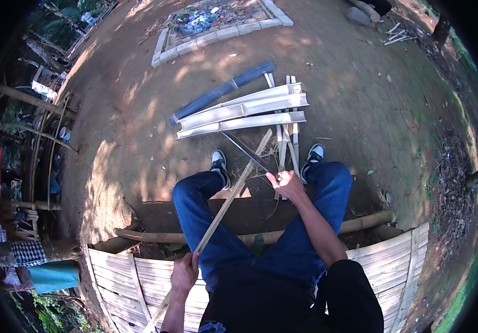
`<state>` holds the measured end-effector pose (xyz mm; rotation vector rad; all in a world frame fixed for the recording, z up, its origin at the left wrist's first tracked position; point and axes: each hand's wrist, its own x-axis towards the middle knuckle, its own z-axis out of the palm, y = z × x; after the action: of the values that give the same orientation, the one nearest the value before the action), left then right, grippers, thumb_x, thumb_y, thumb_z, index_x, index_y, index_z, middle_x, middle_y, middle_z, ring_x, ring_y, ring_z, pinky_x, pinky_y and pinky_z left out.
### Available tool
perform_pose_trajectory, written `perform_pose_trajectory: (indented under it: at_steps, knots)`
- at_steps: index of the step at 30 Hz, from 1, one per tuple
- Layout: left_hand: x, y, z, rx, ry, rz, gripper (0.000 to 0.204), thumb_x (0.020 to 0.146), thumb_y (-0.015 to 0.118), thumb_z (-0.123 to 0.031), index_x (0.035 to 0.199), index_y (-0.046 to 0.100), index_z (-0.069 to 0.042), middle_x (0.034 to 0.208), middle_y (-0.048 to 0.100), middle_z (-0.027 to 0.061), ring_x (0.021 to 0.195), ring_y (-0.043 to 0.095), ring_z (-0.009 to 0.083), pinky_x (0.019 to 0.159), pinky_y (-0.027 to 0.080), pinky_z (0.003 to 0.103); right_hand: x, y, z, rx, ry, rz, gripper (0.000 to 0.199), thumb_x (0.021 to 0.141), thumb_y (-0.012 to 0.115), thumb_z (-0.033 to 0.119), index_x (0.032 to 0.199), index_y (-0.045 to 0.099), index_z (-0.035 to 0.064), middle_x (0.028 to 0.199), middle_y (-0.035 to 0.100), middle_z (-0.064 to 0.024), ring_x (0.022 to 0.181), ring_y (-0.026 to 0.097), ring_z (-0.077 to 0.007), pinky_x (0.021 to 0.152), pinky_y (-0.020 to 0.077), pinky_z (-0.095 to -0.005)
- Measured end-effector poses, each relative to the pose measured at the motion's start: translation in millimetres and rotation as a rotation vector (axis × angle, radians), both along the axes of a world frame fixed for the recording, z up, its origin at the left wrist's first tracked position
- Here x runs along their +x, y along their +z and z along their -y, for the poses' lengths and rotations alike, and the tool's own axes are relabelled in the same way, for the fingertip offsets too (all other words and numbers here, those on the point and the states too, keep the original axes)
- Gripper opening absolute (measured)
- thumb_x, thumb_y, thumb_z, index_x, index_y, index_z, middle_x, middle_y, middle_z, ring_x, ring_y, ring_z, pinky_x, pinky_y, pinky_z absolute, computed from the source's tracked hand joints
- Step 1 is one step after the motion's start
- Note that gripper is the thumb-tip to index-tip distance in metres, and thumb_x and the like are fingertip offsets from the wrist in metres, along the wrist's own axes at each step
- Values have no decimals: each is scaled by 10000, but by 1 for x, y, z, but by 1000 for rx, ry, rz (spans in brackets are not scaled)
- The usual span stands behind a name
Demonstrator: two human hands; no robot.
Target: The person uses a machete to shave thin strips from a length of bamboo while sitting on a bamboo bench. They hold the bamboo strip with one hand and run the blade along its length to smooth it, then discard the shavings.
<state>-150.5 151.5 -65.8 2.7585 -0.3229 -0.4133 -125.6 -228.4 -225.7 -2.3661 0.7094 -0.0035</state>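
My left hand (185,273) is closed around a long, pale bamboo strip (220,213). The strip slants from beside my left forearm up past my left knee to the ground between my feet. My right hand (286,185) grips a long-bladed knife (244,150) by its handle, which the fingers mostly hide. Its blade points up and left and crosses the strip near its far end; whether they touch I cannot tell. Beyond my feet lie several split bamboo halves (244,110), hollow side up. Thin bamboo strips (287,141) are bundled on the ground by my right shoe.
Behind the split halves lies a dark bamboo length (223,93). Farther off is an ash pit with a block border (216,38). I sit on a slatted bamboo bench (391,272) with a bamboo pole (361,223) along its front. A log (364,10) lies at the far right.
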Motion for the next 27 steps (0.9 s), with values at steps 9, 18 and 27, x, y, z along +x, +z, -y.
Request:
perform_pose_trajectory:
  at_steps: [9,18,27]
  knots:
    - [5,0,12,-69,-32,19,343,928,556,-273,712,562,-6,540,535,197,513,553,410,429,378,450,-19,6,-20,-249,551,329,603,780,525,660,837,676,80,782,661,-143,768,634,-351,731,503,-436]
    - [-13,19,-23,-232,-136,-7,355,922,569,-208,642,539,8,498,516,155,393,505,288,405,355,392,2,-27,28,103,-148,-80,671,844,451,641,833,693,15,769,635,-262,789,634,-421,716,510,-468]
    - [12,23,47,-409,-75,-7,314,929,567,-246,734,584,-2,559,536,163,430,500,283,443,383,374,-2,23,-35,-146,428,-309,717,823,383,710,966,702,84,974,654,-209,943,636,-339,830,501,-419]
